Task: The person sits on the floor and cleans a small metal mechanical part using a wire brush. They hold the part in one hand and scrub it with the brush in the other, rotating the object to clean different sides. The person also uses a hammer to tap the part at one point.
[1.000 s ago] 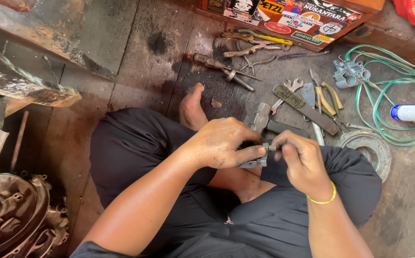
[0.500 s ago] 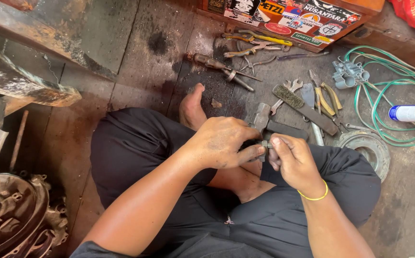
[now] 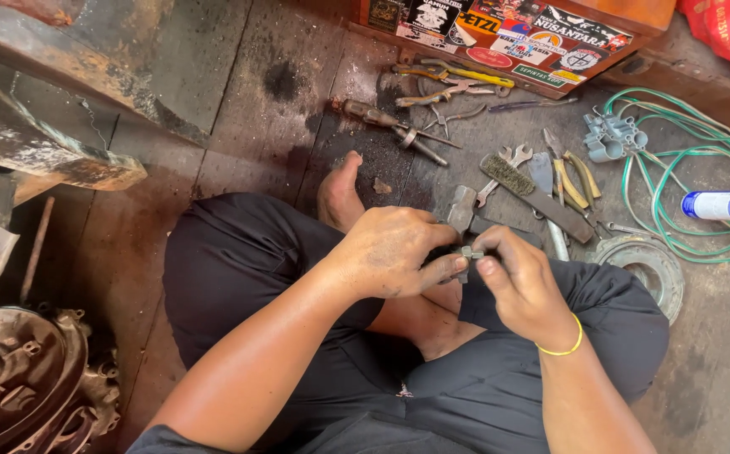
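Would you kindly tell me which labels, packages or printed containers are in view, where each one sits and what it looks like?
Sticker-covered box: top centre, on the floor beyond the tools; brown wooden face crowded with rectangular and oval stickers in black, white, red, orange and green.
Spray can: right edge, lying on its side over the green hose; white cylinder with a blue end and coloured printing.

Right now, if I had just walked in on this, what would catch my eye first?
First, the two grimy hands meeting over the lap: the left hand and right hand pinch a small grey metal part between them. Beyond them, worn tools lie scattered on the dark floor, among them a wire brush, with a green hose coiled at the right. At the lower left sits a rusty brown engine casing.
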